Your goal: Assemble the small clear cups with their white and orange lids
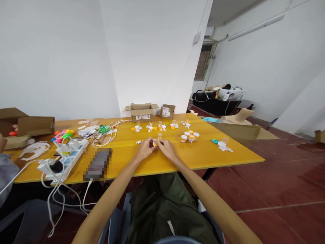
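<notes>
Near the front of the table, my left hand and my right hand meet with fingers closed around a small orange-and-white round lid. Fingers cover much of it. Just beyond them stands a clear small cup, and a little white piece lies left of my left hand. To the right, several small jars with orange-and-white lids stand in a cluster. Farther back, loose white parts lie in small groups with orange rings and clear cups.
A teal ring and white parts lie toward the right edge. Open cardboard boxes stand against the wall. At left are a phone, a power strip with cables, colourful balls and another person's sleeve.
</notes>
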`<act>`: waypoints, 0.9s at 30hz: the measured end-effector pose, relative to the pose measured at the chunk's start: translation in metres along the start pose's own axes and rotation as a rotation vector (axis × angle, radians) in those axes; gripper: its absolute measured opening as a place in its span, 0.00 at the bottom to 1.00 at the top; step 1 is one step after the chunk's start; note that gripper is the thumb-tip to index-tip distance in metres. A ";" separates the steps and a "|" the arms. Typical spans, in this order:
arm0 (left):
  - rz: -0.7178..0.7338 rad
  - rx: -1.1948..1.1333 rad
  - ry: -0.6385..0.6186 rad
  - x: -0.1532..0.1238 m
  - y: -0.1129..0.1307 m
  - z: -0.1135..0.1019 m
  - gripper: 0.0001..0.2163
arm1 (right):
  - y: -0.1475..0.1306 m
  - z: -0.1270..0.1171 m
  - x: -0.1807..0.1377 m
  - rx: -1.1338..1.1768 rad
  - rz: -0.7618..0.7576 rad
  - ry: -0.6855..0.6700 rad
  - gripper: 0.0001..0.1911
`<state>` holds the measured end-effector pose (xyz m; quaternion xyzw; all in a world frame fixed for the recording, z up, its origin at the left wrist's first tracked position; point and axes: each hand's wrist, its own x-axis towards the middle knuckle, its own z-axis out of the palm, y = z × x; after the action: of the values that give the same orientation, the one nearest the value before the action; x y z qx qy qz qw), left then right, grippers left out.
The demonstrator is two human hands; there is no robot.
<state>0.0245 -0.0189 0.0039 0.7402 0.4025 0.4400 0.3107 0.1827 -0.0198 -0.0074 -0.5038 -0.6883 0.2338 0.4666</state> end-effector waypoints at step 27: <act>-0.022 -0.203 0.031 0.007 -0.017 -0.001 0.10 | -0.006 0.003 -0.008 -0.081 -0.180 0.082 0.08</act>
<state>0.0203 -0.0045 -0.0063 0.6934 0.3686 0.4866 0.3828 0.1775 -0.0291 -0.0073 -0.4675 -0.7200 0.1425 0.4927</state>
